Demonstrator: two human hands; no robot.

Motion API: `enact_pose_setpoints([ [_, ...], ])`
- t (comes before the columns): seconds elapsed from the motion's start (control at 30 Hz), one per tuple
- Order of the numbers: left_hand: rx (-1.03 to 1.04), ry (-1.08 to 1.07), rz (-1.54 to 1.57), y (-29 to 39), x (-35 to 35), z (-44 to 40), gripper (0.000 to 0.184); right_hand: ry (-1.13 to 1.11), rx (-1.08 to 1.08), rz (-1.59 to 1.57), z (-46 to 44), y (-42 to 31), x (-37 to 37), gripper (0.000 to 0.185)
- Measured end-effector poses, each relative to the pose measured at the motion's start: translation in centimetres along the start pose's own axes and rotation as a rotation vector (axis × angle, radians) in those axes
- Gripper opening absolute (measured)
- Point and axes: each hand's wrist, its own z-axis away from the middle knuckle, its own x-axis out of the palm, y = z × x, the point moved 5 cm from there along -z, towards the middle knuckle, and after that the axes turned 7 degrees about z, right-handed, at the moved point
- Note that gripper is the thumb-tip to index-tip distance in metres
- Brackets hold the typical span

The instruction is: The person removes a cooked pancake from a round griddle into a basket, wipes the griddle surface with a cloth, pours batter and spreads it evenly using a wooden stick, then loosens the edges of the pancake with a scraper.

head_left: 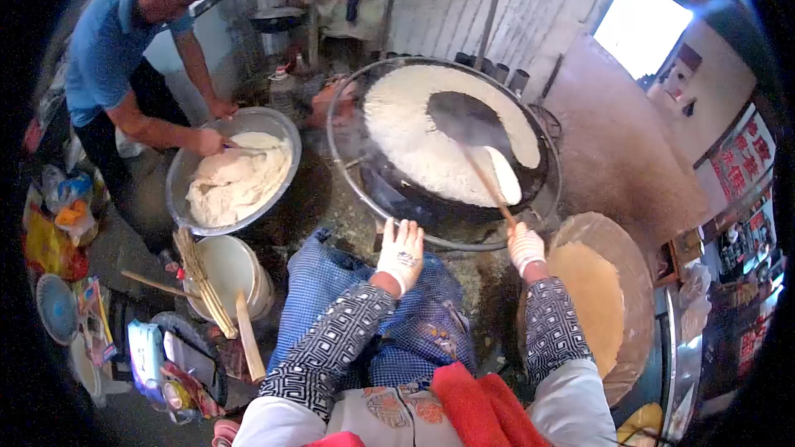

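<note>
My right hand (526, 248), in a white glove, is closed around the lower end of a long wooden stick (487, 178). The stick slants forward over a large round griddle (468, 114); steam blurs its far tip. Pale batter (406, 128) covers the griddle in a broad ring, with dark bare metal showing in the middle. My left hand (402, 255), also gloved, lies flat with fingers stretched out, holding nothing. It is over my knee, close to the near side of the griddle's metal rim (335, 145).
At left, a person bends over a metal basin (291, 170) of dough (236, 186), hands at it. A white bucket (240, 269) with a straw brush (199, 281) and wooden paddle (248, 335) stands near my left knee. A round tray (633, 281) holding a tan flatbread-like sheet (584, 290) is at right.
</note>
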Motion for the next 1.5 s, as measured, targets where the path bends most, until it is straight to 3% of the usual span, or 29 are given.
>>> enact_pose_setpoints([
  [0.03,0.013,-0.001,0.001,-0.4,0.0,0.1,0.051,0.006,-0.021,0.053,0.5,0.4,1.2,0.033],
  [0.13,0.029,-0.029,-0.032,-1.7,0.3,0.1,0.050,-0.002,0.208,-0.077,-0.8,2.9,0.9,0.039],
  [0.23,0.001,0.033,0.218,-3.2,-3.0,-0.7,0.034,-0.080,0.053,-0.321,-0.1,-0.4,-3.0,0.036],
  [0.27,0.029,0.298,0.238,-3.9,-2.3,-0.3,0.029,0.040,-0.171,-0.088,1.2,-2.2,-4.0,0.030],
  [0.3,-0.022,0.198,0.273,-3.9,-3.8,-0.8,0.030,0.207,-0.347,-0.032,2.2,-2.4,-2.3,0.027],
  [0.33,-0.003,0.118,0.236,-3.4,-4.9,-0.8,0.032,0.082,-0.224,0.036,2.8,-2.3,-1.0,0.028],
  [0.37,0.018,0.078,0.260,-3.8,-4.4,-0.2,0.045,-0.027,-0.019,-0.218,2.2,-0.8,-0.1,0.031],
  [0.43,-0.025,0.025,0.099,-6.2,0.5,0.4,0.060,-0.030,0.187,-0.308,1.3,1.4,-1.4,0.034],
  [0.5,-0.114,-0.245,0.097,-7.0,-1.1,-0.4,0.068,0.036,0.148,-0.270,-0.1,0.7,-2.2,0.034],
  [0.57,-0.130,-0.265,0.072,-8.1,-0.7,-0.6,0.072,0.083,0.100,-0.249,1.0,-1.0,-3.7,0.033],
  [0.6,-0.153,-0.295,0.060,-8.5,-1.1,-0.8,0.073,0.004,0.007,-0.199,1.8,-1.8,-4.2,0.031],
  [0.67,-0.212,-0.333,0.038,-8.8,-1.5,-0.9,0.074,-0.064,0.121,-0.224,0.3,0.4,0.8,0.034],
  [0.73,-0.243,-0.322,0.040,-10.8,-0.8,-0.8,0.073,-0.059,0.226,-0.264,-0.1,1.1,0.0,0.035],
  [0.8,-0.293,-0.355,0.017,-11.3,-1.9,-1.3,0.071,-0.008,0.089,-0.214,-0.2,-1.0,-1.6,0.036],
  [0.9,-0.280,-0.275,0.049,-10.1,-2.6,-1.6,0.064,-0.023,-0.064,-0.172,1.0,-3.2,-2.8,0.039],
  [0.97,-0.076,-0.097,0.221,-5.6,-3.2,-1.6,0.058,-0.114,0.122,-0.152,1.8,-1.6,-3.8,0.032],
  [1.07,-0.019,-0.150,0.225,-1.4,-3.1,-1.0,0.062,-0.003,0.040,-0.050,0.7,-1.8,-3.3,0.035],
  [1.13,-0.013,-0.128,0.178,-1.9,-2.9,-0.8,0.065,0.082,-0.004,-0.115,1.1,-3.0,-3.5,0.040],
  [1.2,-0.015,-0.122,0.098,-3.4,-2.0,-0.8,0.065,-0.009,-0.089,-0.154,2.4,-4.2,-5.6,0.037],
  [1.3,-0.003,-0.070,0.060,-5.1,-1.1,-0.6,0.068,-0.005,-0.045,-0.027,-0.5,-0.1,1.0,0.038],
  [1.37,-0.006,-0.024,-0.011,-6.2,0.6,-0.4,0.068,0.062,0.114,-0.092,-1.2,0.1,0.6,0.036],
  [1.43,-0.052,-0.043,-0.007,-6.7,0.2,-0.7,0.067,0.011,0.098,-0.152,0.3,-2.1,-2.4,0.034],
  [1.5,-0.097,-0.048,-0.015,-7.7,0.9,-0.8,0.061,-0.092,-0.049,-0.117,1.8,-4.5,-2.1,0.035],
])
